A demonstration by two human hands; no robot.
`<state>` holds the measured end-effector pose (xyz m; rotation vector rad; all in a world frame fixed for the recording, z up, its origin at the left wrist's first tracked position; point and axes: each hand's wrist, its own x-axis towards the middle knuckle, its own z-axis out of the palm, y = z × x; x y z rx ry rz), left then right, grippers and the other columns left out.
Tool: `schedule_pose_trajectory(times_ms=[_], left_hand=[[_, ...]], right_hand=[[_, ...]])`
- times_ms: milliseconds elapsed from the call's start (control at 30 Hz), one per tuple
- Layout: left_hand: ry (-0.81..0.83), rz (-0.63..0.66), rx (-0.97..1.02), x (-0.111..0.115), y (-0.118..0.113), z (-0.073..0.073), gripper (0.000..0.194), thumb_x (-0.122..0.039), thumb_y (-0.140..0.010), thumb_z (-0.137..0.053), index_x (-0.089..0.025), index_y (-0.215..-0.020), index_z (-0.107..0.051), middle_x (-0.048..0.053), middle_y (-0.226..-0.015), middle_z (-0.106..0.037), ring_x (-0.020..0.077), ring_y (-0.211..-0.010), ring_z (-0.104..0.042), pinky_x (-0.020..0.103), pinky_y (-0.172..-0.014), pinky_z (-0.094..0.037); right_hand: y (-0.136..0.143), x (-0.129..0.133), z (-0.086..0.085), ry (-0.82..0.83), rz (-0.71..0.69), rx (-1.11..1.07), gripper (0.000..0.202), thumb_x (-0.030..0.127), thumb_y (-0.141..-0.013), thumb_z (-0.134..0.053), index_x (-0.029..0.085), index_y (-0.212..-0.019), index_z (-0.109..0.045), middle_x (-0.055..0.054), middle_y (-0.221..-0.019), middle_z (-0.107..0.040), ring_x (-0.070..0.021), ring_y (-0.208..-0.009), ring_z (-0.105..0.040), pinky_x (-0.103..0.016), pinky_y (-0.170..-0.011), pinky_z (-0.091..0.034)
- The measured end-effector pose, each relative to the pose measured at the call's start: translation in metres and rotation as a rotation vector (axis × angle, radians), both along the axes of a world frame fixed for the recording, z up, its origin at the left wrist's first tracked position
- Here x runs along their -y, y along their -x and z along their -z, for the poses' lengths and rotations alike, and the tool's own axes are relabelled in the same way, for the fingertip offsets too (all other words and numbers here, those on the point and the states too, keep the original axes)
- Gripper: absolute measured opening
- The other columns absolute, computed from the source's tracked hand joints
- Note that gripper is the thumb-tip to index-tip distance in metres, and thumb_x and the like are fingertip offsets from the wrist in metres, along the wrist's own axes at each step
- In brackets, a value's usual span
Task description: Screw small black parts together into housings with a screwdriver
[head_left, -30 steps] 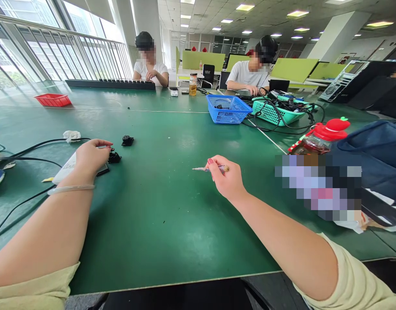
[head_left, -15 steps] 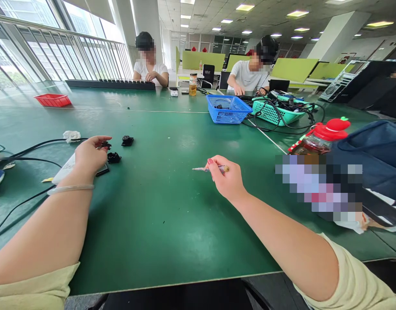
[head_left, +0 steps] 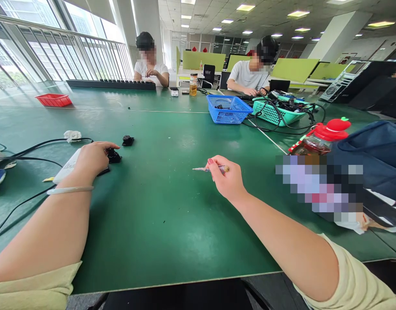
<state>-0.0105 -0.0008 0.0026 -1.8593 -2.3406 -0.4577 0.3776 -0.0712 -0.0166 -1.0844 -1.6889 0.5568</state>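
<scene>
My left hand [head_left: 94,159] reaches over the left side of the table, fingers curled down on a small black part [head_left: 114,156]. The hand hides some of that part, and its exact kind cannot be made out. Just beyond the fingertips sits another small black part [head_left: 128,140]. Under my left wrist lies a white and dark flat object [head_left: 67,167], partly covered. My right hand [head_left: 228,178] is closed in a pen-like grip around a slim screwdriver [head_left: 202,169]. Its thin shaft points left above the table, apart from the black parts.
Black cables [head_left: 26,157] and crumpled white tissue [head_left: 72,136] lie at left. Farther back are a red tray [head_left: 54,100], blue basket [head_left: 228,116] and green basket [head_left: 275,115] with tangled cables. A red-lidded bottle [head_left: 317,142] and dark blue bag [head_left: 375,161] stand right. Two people sit opposite.
My left hand has moved slightly right and down, bringing the small dark piece it held to the nearer black part. My right hand with the screwdriver has stayed still.
</scene>
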Motion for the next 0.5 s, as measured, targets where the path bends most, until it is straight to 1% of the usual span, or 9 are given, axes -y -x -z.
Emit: schedule_pose_trajectory(times_ms=[167,267,367,500], left_hand=[[0.085,-0.022,0.004,0.0023,-0.003,-0.0022,0.066,0.001,-0.061,-0.049,-0.026,-0.114,-0.076,0.003,-0.111,-0.075,0.0253,-0.098,-0.068,0.031,-0.089,-0.051],[0.083,-0.007,0.026,0.0024,-0.0031,-0.002,0.071,0.002,-0.056,-0.049,-0.026,-0.116,-0.076,0.001,-0.116,-0.075,0.0243,-0.1,-0.069,0.03,-0.09,-0.051],[0.059,0.02,0.02,0.0009,-0.0015,-0.0011,0.07,0.001,-0.053,-0.05,-0.028,-0.111,-0.077,-0.003,-0.123,-0.072,0.0246,-0.104,-0.067,0.029,-0.092,-0.05],[0.053,0.035,0.01,-0.0006,0.0003,-0.0003,0.067,0.001,-0.053,-0.05,-0.028,-0.107,-0.078,-0.005,-0.125,-0.071,0.0253,-0.108,-0.066,0.03,-0.093,-0.05]], right_hand=[[0.0001,-0.0004,0.0008,0.01,-0.002,-0.006,0.047,0.057,-0.096,-0.046,0.022,-0.068,-0.056,0.004,-0.05,-0.044,-0.0107,-0.046,-0.042,-0.025,-0.051,-0.036],[-0.0001,-0.0006,0.0012,0.013,-0.002,-0.01,0.047,0.058,-0.096,-0.045,0.022,-0.068,-0.057,0.004,-0.049,-0.044,-0.0108,-0.046,-0.041,-0.025,-0.051,-0.036],[-0.0003,-0.0006,0.0011,0.012,-0.003,-0.008,0.048,0.06,-0.096,-0.045,0.022,-0.068,-0.056,0.004,-0.049,-0.044,-0.0107,-0.046,-0.041,-0.025,-0.05,-0.036],[-0.0006,-0.0007,0.0008,0.012,-0.002,-0.003,0.05,0.061,-0.095,-0.045,0.022,-0.067,-0.056,0.004,-0.049,-0.044,-0.0107,-0.046,-0.04,-0.025,-0.05,-0.035]])
